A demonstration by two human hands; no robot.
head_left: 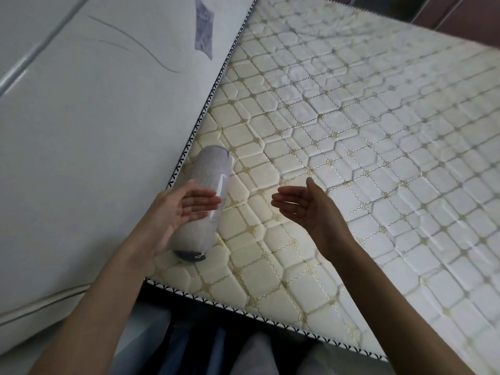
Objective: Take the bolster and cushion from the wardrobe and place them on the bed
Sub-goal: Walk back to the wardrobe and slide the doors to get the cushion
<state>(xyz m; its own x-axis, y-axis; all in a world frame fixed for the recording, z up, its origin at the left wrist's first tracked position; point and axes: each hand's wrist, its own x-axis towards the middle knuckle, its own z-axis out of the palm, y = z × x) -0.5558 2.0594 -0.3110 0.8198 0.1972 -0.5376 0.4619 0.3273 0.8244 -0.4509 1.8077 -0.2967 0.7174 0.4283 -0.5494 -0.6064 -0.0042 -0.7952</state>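
The mattress (338, 131) fills the view from the centre out to 3 o'clock. A second mattress (94, 131) lies along its edge, from 12 down to 8 o'clock. The bolster (208, 174) lies on the first mattress, just beside that edge, near the centre toward 7 o'clock. The left hand (181, 209) is in front of the bolster's middle. The right hand (305, 209) is at 4 o'clock from the centre, over the mattress, apart from the bolster.

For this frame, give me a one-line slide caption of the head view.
Both hands, left and right, open above the bolster lying on the quilted mattress beside a white panel.
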